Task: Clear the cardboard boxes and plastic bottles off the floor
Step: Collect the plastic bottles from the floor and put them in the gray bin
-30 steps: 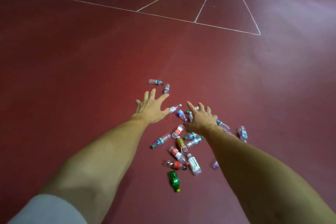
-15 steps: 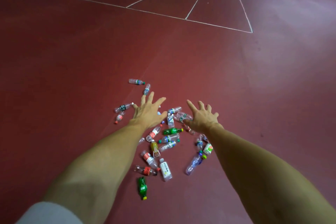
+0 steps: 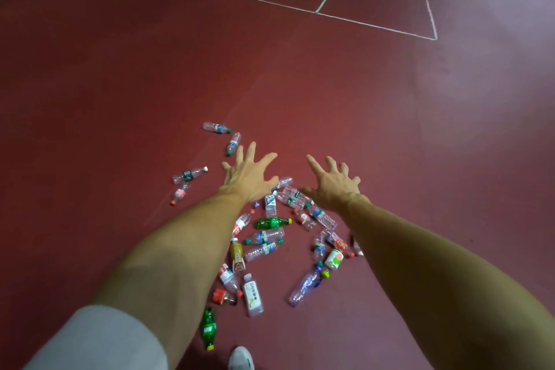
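Observation:
Several plastic bottles lie scattered on the dark red floor [image 3: 120,84]. A green bottle [image 3: 272,222] sits mid-pile, another green bottle [image 3: 207,328] lies nearest me, and a white-labelled bottle [image 3: 252,294] lies beside it. Two clear bottles [image 3: 216,127] lie farthest out. My left hand [image 3: 247,176] is stretched out above the pile with fingers spread, holding nothing. My right hand [image 3: 333,182] reaches out the same way, fingers spread, just above clear bottles [image 3: 292,197]. No cardboard box is in view.
White court lines [image 3: 315,10] cross the floor far ahead. The toe of a white shoe [image 3: 240,359] shows at the bottom edge. Open floor surrounds the pile on the left and right.
The view has tilted down and drawn nearer, so more of the pile shows. Both hands stay outstretched with spread fingers, now over the far side of the bottles.

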